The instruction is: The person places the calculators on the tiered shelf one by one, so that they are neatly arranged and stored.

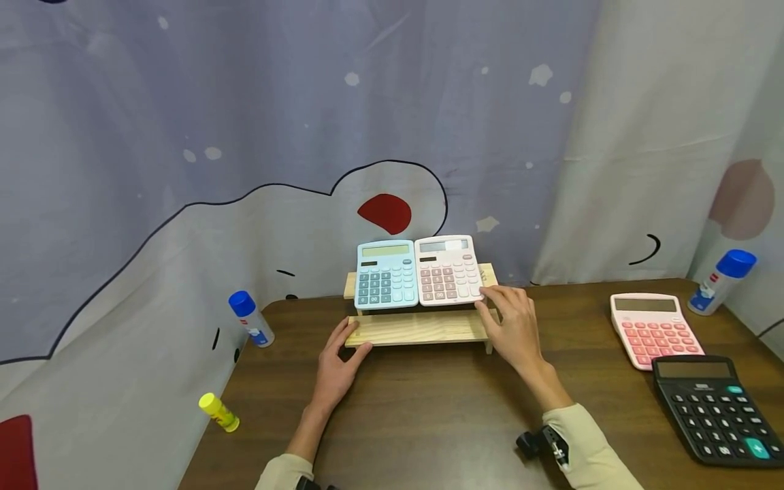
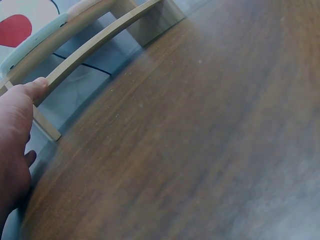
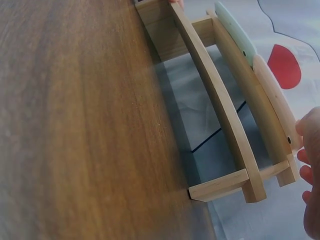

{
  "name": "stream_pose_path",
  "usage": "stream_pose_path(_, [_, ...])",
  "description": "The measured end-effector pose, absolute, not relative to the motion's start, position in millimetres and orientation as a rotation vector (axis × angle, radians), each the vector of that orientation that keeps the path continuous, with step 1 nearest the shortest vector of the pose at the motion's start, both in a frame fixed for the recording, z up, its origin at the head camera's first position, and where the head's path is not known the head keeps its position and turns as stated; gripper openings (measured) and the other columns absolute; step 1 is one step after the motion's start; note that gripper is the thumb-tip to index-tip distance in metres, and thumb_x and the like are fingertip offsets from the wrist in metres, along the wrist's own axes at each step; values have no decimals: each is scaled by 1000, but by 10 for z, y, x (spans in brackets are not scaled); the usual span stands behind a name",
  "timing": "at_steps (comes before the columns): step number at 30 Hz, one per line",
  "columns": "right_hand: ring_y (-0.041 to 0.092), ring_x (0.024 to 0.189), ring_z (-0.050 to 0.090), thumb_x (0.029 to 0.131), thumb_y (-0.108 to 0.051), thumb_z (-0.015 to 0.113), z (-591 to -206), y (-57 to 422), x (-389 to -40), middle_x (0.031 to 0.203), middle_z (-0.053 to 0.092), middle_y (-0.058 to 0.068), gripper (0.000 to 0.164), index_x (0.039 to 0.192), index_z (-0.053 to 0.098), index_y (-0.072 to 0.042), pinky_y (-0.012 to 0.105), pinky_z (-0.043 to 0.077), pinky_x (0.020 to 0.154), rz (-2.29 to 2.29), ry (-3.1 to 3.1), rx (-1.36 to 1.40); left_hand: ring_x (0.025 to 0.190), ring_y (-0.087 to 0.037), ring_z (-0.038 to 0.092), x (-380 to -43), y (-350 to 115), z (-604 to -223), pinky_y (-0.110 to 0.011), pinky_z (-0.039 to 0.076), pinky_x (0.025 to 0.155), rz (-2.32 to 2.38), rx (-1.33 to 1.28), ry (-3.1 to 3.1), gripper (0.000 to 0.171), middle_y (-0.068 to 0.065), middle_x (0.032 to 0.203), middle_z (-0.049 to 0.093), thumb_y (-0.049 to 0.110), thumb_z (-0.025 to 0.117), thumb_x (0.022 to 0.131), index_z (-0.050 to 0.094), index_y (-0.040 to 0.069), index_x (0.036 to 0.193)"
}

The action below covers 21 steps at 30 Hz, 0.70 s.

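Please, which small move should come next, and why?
Probably, the right grip should move from the pale calculator towards the pink calculator on the table: the blue calculator and the pale one rest side by side on the upper board, while the lower board bears none.

Right hand cut by right wrist view's edge; yellow tube lettering illegible

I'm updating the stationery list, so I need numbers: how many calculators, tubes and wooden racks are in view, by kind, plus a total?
Calculators: 4 (light-blue one, whitish one, pink one, black one)
Tubes: 3 (left blue-capped one, right blue-capped one, yellow one)
Wooden racks: 1 (the rack under two calculators)
Total: 8
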State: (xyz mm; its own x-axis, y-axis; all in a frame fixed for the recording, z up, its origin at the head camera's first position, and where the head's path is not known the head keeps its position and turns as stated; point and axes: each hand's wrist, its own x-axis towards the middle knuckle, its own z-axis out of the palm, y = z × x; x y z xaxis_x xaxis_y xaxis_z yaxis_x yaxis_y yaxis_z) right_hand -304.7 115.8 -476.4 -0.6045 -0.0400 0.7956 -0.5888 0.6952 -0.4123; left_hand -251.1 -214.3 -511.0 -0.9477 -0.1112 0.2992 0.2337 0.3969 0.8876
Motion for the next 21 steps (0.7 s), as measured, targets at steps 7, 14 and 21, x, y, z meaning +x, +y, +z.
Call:
stream_pose_path(7, [37,104,56,86,-15,78,-4749,1203,-3011,109,70,17,29,112,73,-3,44,38,81,873,-2096,457,147,-32,34,-2647,-2172,-5306,-59,27,117,-1566,-154,-2326,56,-10,158,39,28,75,90,57,14,142])
stream_pose_path(14, [38,110,54,87,-17,75,-4732,1271,-2987,115,66,19,32,115,70,-2,47,38,83,895,-2124,437,147,-32,35,-2644,-2191,-5330,-59,29,116,-1561,-169,-2318,56,-8,158,40,37,75,89,59,19,140])
stream_pose_path(21, [37,113,52,87,-20,77,-4712,1316,-2988,122,64,19,41,121,67,-1,48,38,88,945,-2148,408,148,-30,33,-2619,-2230,-5342,-58,28,117,-1574,-142,-2325,58,-6,158,39,39,75,89,58,19,141])
